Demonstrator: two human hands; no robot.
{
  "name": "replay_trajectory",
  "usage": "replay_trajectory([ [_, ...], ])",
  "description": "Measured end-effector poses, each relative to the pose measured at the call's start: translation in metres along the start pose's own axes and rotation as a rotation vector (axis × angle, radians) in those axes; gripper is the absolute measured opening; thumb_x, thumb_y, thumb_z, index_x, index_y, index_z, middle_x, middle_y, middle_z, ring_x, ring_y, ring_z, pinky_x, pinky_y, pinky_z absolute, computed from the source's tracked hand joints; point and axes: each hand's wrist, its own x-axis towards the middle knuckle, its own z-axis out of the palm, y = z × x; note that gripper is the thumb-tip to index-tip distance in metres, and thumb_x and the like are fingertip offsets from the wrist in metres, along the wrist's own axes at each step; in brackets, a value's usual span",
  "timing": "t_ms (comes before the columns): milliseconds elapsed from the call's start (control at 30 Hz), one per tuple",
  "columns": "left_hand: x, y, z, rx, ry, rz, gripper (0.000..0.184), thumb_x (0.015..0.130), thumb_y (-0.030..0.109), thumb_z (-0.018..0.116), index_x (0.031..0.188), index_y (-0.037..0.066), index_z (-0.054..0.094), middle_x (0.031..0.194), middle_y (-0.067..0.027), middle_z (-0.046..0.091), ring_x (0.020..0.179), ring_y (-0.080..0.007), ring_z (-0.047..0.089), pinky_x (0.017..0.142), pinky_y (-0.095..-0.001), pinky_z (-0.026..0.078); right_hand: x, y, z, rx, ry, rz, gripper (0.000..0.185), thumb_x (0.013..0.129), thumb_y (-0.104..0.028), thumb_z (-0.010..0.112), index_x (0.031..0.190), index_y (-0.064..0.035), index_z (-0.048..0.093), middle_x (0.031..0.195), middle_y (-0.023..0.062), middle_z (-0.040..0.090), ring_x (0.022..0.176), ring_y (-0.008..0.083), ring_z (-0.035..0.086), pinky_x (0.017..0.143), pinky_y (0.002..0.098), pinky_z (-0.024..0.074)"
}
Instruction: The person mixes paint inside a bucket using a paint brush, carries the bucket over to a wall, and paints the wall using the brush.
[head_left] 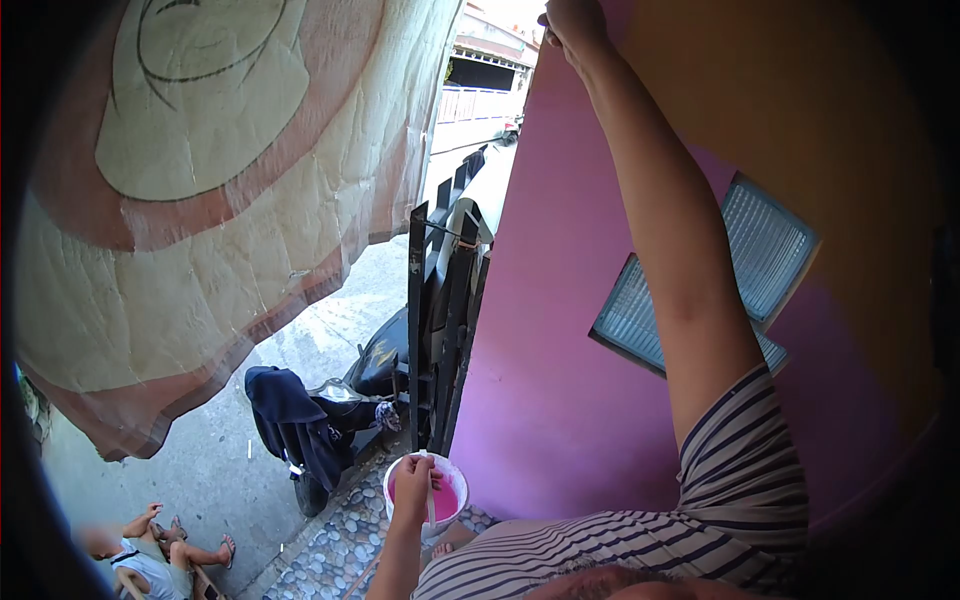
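A white bucket [462, 482] with bright pink paint [447, 498] inside hangs low in front of me. My left hand [415, 483] is closed round its white handle [431, 505]. At the top edge of the view my right hand [574, 22] is raised high beside the wall, its fingers curled. What it holds, if anything, is cut off by the frame. The wall [560, 330] next to my raised arm is pink-purple, with an orange-brown area [800, 110] further right. Glass block windows [768, 240] sit in the wall behind my arm.
A printed banner [270, 200] hangs at the left. A black metal gate [440, 330] meets the wall's edge. Beyond it stands a motorbike [380, 360] with dark cloth [285, 405] over it. A person [150, 565] sits lower left. Pebbled paving [320, 560] lies below.
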Motion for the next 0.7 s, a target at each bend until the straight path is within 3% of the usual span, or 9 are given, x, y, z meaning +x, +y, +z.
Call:
replay_trajectory([
  [100, -0.004, -0.005, 0.004, -0.005, 0.023, 0.017, 0.018, 0.091, 0.018, 0.056, 0.097, 0.002, 0.053, 0.077, -0.0104, 0.063, 0.063, -0.0163, 0.061, 0.055, -0.0277, 0.051, -0.059, 0.038, -0.009, 0.117, -0.183, 0.005, 0.039, 0.101, -0.027, 0.042, 0.078, 0.0024, 0.053, 0.055, 0.0088, 0.056, 0.032, 0.0129, 0.043, 0.030, 0.0291, 0.0328],
  [167, -0.004, -0.008, 0.004, 0.008, 0.036, 0.018, 0.018, 0.091, 0.018, 0.056, 0.097, 0.002, 0.053, 0.078, -0.0108, 0.063, 0.062, -0.0162, 0.061, 0.055, -0.0278, 0.051, -0.102, 0.081, -0.004, 0.132, -0.118, 0.087, 0.035, 0.100, -0.026, 0.043, 0.081, 0.0013, 0.052, 0.055, 0.0073, 0.054, 0.032, 0.0129, 0.043, 0.029, 0.0284, 0.0321],
  [233, -0.005, -0.011, 0.005, 0.010, 0.034, 0.019, 0.018, 0.091, 0.017, 0.056, 0.097, 0.001, 0.053, 0.078, -0.0106, 0.063, 0.062, -0.0161, 0.061, 0.055, -0.0279, 0.051, -0.148, 0.110, 0.001, -0.025, 0.005, 0.092, 0.042, 0.096, -0.027, 0.044, 0.074, 0.0035, 0.061, 0.054, 0.0124, 0.061, 0.052, 0.0263, 0.065, 0.054, 0.0389, 0.0523],
  [367, -0.013, -0.008, 0.007, 0.011, 0.039, 0.036, 0.017, 0.090, 0.016, 0.056, 0.098, 0.001, 0.053, 0.077, -0.0099, 0.063, 0.062, -0.0156, 0.061, 0.055, -0.0278, 0.051, -0.145, 0.101, -0.004, -0.029, 0.012, 0.131, 0.042, 0.096, -0.028, 0.044, 0.076, 0.0040, 0.063, 0.056, 0.0136, 0.063, 0.055, 0.0257, 0.067, 0.055, 0.0373, 0.0527],
  [433, -0.013, -0.012, 0.007, 0.004, 0.045, 0.029, 0.017, 0.090, 0.016, 0.056, 0.098, 0.002, 0.053, 0.076, -0.0097, 0.063, 0.061, -0.0155, 0.060, 0.055, -0.0278, 0.051, -0.094, 0.090, -0.002, 0.140, -0.060, 0.086, 0.023, 0.096, -0.017, 0.043, 0.089, 0.0026, 0.053, 0.060, 0.0093, 0.058, 0.034, 0.0137, 0.046, 0.031, 0.0279, 0.0337],
  [533, -0.014, -0.023, 0.008, -0.017, 0.057, 0.037, 0.016, 0.090, 0.016, 0.056, 0.098, 0.002, 0.054, 0.075, -0.0094, 0.062, 0.061, -0.0155, 0.060, 0.055, -0.0278, 0.051, -0.010, 0.070, -0.004, 0.121, -0.108, -0.098, 0.020, 0.093, -0.013, 0.043, 0.095, 0.0048, 0.051, 0.064, 0.0124, 0.058, 0.035, 0.0140, 0.045, 0.032, 0.0277, 0.0337],
  [700, -0.016, -0.034, 0.013, -0.018, 0.092, 0.043, 0.015, 0.091, 0.016, 0.055, 0.097, 0.002, 0.053, 0.075, -0.0097, 0.062, 0.062, -0.0162, 0.060, 0.056, -0.0286, 0.051, 0.051, 0.005, -0.023, 0.230, 0.005, -0.041, 0.022, 0.095, -0.016, 0.047, 0.083, 0.0020, 0.055, 0.055, 0.0067, 0.052, 0.036, 0.0153, 0.042, 0.032, 0.0320, 0.0298],
])
